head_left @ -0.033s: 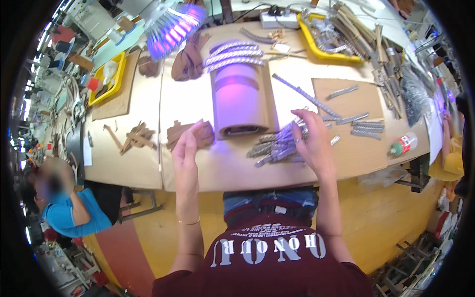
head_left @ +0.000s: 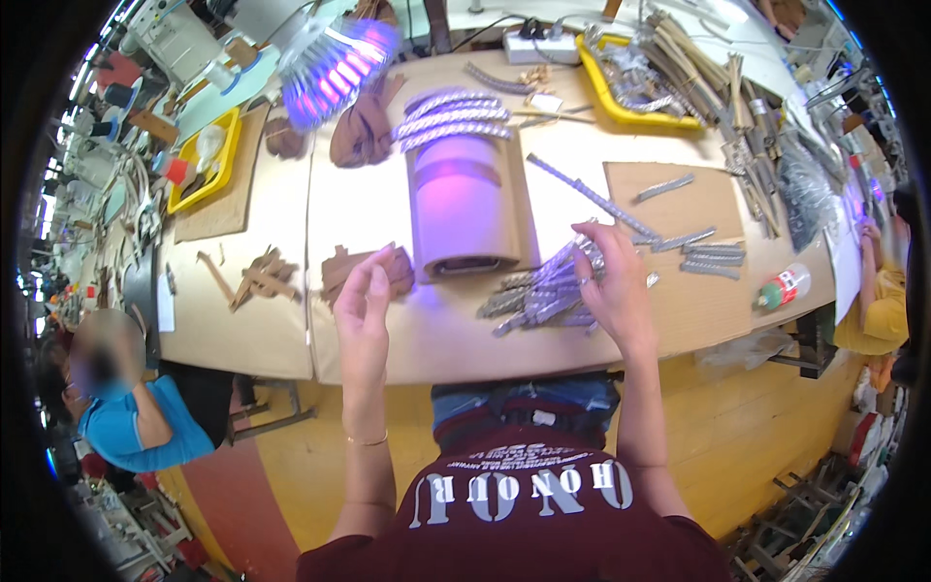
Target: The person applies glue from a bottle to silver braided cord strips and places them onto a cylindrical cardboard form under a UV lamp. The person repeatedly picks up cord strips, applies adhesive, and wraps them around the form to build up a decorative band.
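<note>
Silver strips point(head_left: 543, 291) under right hand point(head_left: 613, 281) — left hand point(head_left: 364, 310) apart, raised

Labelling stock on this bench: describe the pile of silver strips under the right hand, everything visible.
The pile of silver strips is a loose fan of long, narrow, glittery bands, metallic or beaded by the look, lying flat on the pale worktable near its front edge. They overlap at mixed angles, pointing mostly up to the right. The right hand rests on the pile's right end, fingers spread over several strips. A brown curved form stands just behind.
</note>
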`<state>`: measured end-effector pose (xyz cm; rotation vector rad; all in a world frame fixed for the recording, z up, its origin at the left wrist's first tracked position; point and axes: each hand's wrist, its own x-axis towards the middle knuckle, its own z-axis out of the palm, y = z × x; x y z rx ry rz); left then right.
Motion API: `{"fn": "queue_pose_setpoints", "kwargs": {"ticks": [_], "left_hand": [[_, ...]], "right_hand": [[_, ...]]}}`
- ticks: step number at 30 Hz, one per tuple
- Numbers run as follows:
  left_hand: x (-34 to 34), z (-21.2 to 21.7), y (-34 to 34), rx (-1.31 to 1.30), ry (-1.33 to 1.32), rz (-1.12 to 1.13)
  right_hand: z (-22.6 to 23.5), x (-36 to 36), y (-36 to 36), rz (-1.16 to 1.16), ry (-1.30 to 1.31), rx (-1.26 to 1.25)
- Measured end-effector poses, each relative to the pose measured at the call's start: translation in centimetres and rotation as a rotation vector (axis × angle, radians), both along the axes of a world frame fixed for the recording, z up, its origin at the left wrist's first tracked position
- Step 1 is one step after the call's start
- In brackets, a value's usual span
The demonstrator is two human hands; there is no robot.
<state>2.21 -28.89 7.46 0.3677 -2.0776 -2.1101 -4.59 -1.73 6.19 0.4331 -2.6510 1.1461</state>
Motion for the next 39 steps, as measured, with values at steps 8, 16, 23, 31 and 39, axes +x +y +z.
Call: {"fn": "queue_pose_setpoints", "kwargs": {"ticks": [8,16,23,31,39], "left_hand": [[-3.8,-2.7,2.3,-0.208,0.064,-0.006],[-3.7,-2.0,3.3,-0.550,0.162,-0.022],[-3.2,-3.7,1.9,-0.839,0.265,-0.042],[-1.1,-2.1,1.4,-0.867,0.325,-0.138],[-2.0,-1.0,1.4,-0.619,0.313,0.059]], "right_hand": [[0.3,-4.2,3.8,-0.157,-0.024,0.127],[-2.3,-8.0,3.0,-0.161,-0.052,0.455],[-2.8,-8.3,3.3,-0.143,-0.058,0.388],[1.4,-8.9,1.9,-0.126,-0.446,-0.158],[7.2,-9.2,-3.5,0.176,-0.567,-0.364]]}}
